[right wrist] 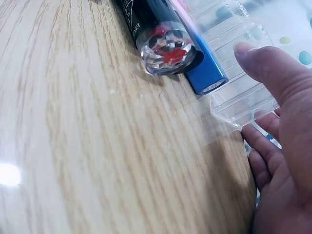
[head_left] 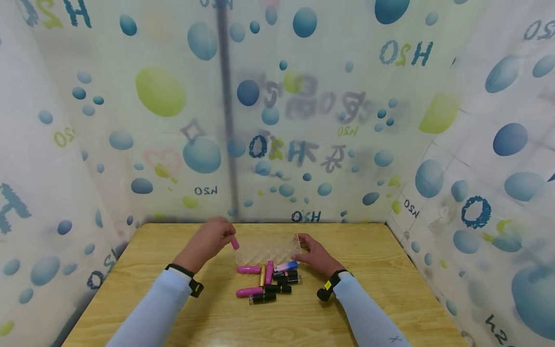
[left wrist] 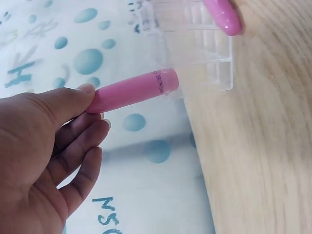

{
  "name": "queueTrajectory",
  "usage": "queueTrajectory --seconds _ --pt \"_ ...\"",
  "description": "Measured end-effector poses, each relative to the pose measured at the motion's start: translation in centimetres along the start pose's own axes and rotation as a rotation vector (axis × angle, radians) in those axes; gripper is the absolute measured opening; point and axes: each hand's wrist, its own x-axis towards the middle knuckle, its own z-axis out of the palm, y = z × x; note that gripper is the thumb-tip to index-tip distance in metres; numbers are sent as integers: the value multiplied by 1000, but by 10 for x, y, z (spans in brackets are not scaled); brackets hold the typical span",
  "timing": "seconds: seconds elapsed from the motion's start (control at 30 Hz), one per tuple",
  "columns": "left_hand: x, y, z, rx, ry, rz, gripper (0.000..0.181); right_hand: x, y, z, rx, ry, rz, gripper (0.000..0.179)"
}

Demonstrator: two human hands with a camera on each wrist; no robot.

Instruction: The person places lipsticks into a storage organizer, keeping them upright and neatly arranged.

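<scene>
Between thumb and fingertips, my left hand (head_left: 210,243) pinches one end of a pink lipstick tube (left wrist: 134,92), whose lettered end points toward a clear lipstick organizer (head_left: 268,248). That organizer has divided compartments and lies near the back of the table; the tube is beside its left end. At its right end, my right hand (head_left: 320,255) holds the organizer, thumb (right wrist: 263,61) on the near side and fingers behind. In front of it lie several lipsticks: pink tubes (head_left: 249,292), a gold one (head_left: 262,276), a blue-and-pink one (head_left: 286,266) and black ones (head_left: 278,288).
The wooden table (head_left: 347,313) ends at a patterned curtain (head_left: 277,193) just behind the organizer. More curtain (head_left: 477,193) hangs along the right side, and also on the left. A clear-ended black lipstick (right wrist: 168,48) lies close to my right hand.
</scene>
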Motion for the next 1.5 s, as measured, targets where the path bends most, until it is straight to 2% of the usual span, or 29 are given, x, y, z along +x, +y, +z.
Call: queueTrajectory --seconds 0.1,0.23,0.4,0.7,0.83,0.93,1.07,1.17,1.37,1.5 --pt "1 -2 12 23 -12 29 6 -1 -1 0 6 -2 -2 78" --pt "0 -4 26 60 -24 37 6 0 -1 0 -2 2 -8 78" --pt "-1 -4 37 83 -12 21 6 3 -1 -1 -5 0 -7 79" --pt "-4 -5 43 89 20 -36 11 2 1 1 -4 -1 -17 79" --pt "-10 -3 43 76 55 -54 14 2 1 1 -3 0 -13 79" --pt "-16 3 41 55 58 -67 15 2 2 1 -1 3 -10 79" --pt "-28 12 40 4 17 -109 13 2 1 1 2 9 -12 78" --pt "-39 14 44 -30 -13 -155 13 2 0 1 2 11 -7 79" --pt "-55 9 63 -99 -59 -245 13 1 1 0 18 12 -1 80" --pt "-58 6 76 -122 -102 -277 23 2 1 0 14 6 -4 80"
